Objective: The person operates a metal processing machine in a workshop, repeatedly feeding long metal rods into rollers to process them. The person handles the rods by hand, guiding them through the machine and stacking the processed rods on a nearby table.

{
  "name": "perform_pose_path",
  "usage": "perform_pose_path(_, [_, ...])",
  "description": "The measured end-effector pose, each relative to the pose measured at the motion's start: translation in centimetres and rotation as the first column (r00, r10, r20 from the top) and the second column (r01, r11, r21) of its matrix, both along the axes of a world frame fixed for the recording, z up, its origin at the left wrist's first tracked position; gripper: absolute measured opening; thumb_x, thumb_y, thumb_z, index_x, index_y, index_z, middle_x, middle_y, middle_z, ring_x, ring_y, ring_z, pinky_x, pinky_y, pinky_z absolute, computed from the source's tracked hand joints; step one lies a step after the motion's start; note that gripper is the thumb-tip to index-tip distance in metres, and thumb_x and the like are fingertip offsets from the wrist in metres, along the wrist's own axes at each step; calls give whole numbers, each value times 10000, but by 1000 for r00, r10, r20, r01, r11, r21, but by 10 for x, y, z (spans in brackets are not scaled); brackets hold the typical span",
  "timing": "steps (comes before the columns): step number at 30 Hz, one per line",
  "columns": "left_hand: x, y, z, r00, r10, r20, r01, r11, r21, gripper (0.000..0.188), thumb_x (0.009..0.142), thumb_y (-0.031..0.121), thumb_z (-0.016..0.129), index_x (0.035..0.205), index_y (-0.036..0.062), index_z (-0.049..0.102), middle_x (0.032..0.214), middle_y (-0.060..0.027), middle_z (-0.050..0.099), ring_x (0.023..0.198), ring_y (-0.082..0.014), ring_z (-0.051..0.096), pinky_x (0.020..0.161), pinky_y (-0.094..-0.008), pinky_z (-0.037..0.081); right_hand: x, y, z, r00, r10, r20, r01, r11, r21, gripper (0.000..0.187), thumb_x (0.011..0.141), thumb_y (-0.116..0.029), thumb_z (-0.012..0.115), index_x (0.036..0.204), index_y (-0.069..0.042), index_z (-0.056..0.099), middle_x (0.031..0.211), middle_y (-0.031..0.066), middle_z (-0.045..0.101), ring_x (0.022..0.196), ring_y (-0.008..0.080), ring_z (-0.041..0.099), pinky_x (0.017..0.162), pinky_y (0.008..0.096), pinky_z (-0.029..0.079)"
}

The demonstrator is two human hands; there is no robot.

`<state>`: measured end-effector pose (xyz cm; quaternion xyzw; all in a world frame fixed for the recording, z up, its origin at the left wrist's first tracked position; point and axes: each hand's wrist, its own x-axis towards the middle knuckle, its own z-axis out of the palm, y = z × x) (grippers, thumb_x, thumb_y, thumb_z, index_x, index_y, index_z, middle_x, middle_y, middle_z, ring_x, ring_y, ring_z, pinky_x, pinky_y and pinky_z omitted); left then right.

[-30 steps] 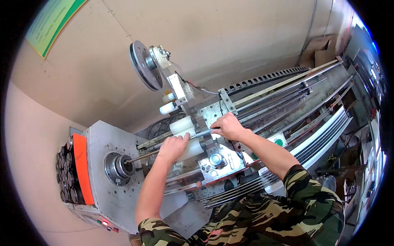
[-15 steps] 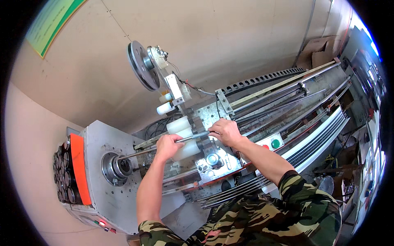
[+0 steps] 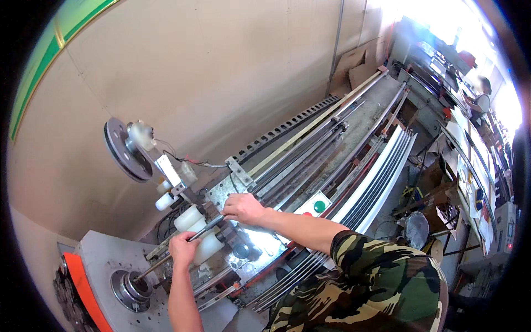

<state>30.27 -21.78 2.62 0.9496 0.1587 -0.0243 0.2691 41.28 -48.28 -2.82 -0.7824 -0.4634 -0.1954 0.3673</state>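
A long thin metal rod (image 3: 159, 265) runs from the round chuck (image 3: 131, 290) of the machine's grey headstock up to the carriage. My left hand (image 3: 182, 248) is closed around the rod, beside the white rollers (image 3: 189, 219). Farther along, my right hand (image 3: 243, 209) has its fingers pinched at the far end of the rod, where a thicker grey part (image 3: 212, 224) shows. Its fingertips partly hide that end. Both hands are over the metal carriage plate (image 3: 265, 246).
A grey reel (image 3: 127, 150) stands on an arm behind the carriage. A control box (image 3: 313, 206) with green and red buttons sits to the right. Dark strips (image 3: 381, 180) lie on a white support along the rails. A person (image 3: 480, 102) is at the far right.
My view has swung to the right, so the machine appears lower and farther left, and a person has come into view. Both hands stay on the rod in much the same places.
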Motion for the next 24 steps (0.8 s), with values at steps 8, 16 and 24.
perform_pose_path(8, [5,12,-8,998,5,-69,-32,920,-392,241,758,76,816,991,21,786,830,-66,758,725,-125,672,707,-286,530,-14,1,7,994,-112,-12,112,994,13,288,702,-244,805,913,-131,644,849,49,620,877,277,626,763,408,520])
perform_pose_path(16, [-8,-2,2,983,-126,130,128,992,-7,327,716,-5,818,1037,-2,755,883,-124,767,747,-198,712,735,-335,562,10,10,37,880,-155,-450,-175,773,-609,444,921,-532,601,1094,-143,732,1045,113,733,1021,324,687,868,476,523])
perform_pose_path(24, [7,-6,-8,983,-90,162,104,991,-81,380,621,64,904,958,37,732,813,-70,708,750,-179,667,723,-332,541,15,-4,36,890,-218,-400,-88,779,-621,353,867,-504,706,1036,-201,774,987,72,762,977,296,710,905,470,502])
